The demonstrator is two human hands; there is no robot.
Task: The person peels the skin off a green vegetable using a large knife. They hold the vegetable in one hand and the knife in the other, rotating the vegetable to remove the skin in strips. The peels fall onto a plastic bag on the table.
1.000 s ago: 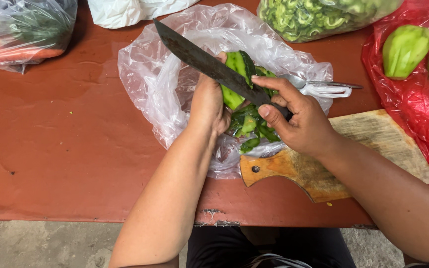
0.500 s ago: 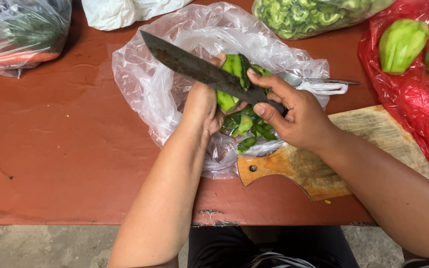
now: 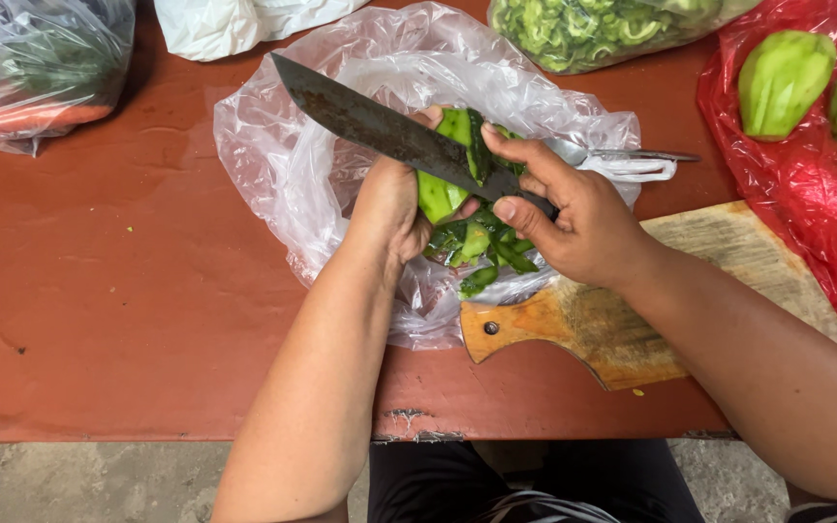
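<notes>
My left hand [image 3: 391, 201] holds a green vegetable [image 3: 446, 174] above a clear plastic bag [image 3: 283, 165] spread on the red table. My right hand [image 3: 578, 218] grips a large dark knife [image 3: 380, 126], its blade lying across the top of the vegetable and pointing to the upper left. Green peelings [image 3: 481, 254] lie in a heap on the bag just under both hands. My right thumb rests on the vegetable beside the blade.
A wooden cutting board [image 3: 632, 320] lies under my right forearm. A red bag [image 3: 806, 184] with peeled green vegetables [image 3: 782, 82] sits at right. A bag of cut greens [image 3: 583, 29], a white bag [image 3: 234, 24] and a bag with carrots [image 3: 31, 77] line the back. A peeler [image 3: 622, 157] lies behind my hand.
The knife and both hands have shifted slightly left and up, and the blade has slid along the vegetable. More peelings lie on the bag.
</notes>
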